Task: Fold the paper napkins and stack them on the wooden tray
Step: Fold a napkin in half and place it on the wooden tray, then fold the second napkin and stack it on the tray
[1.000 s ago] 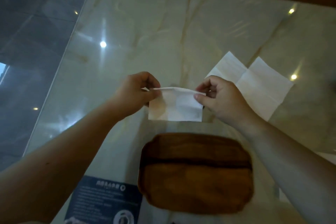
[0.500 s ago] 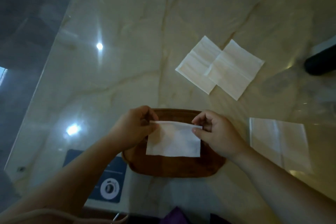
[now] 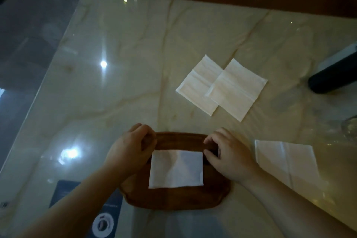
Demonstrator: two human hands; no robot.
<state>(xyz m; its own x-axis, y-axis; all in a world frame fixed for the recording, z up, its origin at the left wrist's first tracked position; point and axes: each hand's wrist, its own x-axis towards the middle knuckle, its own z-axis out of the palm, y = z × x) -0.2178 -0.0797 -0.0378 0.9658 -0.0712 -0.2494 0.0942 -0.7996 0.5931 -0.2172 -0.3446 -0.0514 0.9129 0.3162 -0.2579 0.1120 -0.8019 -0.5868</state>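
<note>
A folded white napkin (image 3: 176, 169) lies flat on the brown wooden tray (image 3: 177, 198) near the table's front edge. My left hand (image 3: 131, 150) rests at the napkin's top left corner with its fingers loosely curled over the tray's far rim. My right hand (image 3: 229, 157) sits just beside the top right corner, thumb next to the paper. Neither hand pinches the napkin. Two unfolded napkins (image 3: 222, 87) overlap farther back on the marble table (image 3: 135, 63). Another unfolded napkin (image 3: 287, 162) lies to the right of the tray.
A dark cylindrical object (image 3: 332, 77) lies at the right edge. A glass item (image 3: 350, 126) shows partly at the far right. A dark blue printed card (image 3: 85, 208) lies left of the tray. The table's left edge drops to a dark floor.
Both hands carried the folded napkin from above the table down onto the tray. It now lies flat, and the fingers have let go of its top corners.
</note>
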